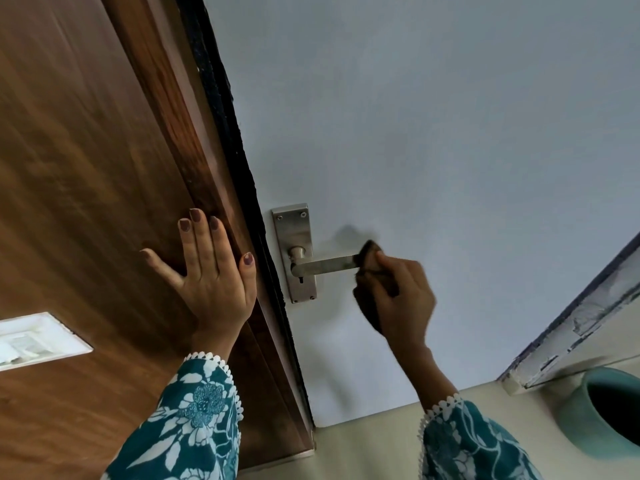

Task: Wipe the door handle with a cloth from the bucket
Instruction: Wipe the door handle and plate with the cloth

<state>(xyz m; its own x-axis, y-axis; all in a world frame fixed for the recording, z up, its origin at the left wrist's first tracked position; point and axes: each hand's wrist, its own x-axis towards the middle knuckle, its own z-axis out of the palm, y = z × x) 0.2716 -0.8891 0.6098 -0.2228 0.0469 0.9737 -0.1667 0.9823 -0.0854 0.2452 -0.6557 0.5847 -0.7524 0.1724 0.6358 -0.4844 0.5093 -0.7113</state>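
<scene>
A silver lever door handle (325,265) on a metal backplate (294,237) is fixed to the pale blue-grey door (433,133). My right hand (403,296) grips a dark brown cloth (369,258) wrapped around the lever's free end. My left hand (207,268) lies flat with fingers spread on the dark wooden frame (166,140), just left of the handle. A teal bucket (602,410) stands on the floor at the lower right, only partly in view.
A white switch plate (34,337) is set in the wood panel at the left. The cream floor (363,441) runs below the door. A chipped white and blue frame edge (581,327) rises at the right above the bucket.
</scene>
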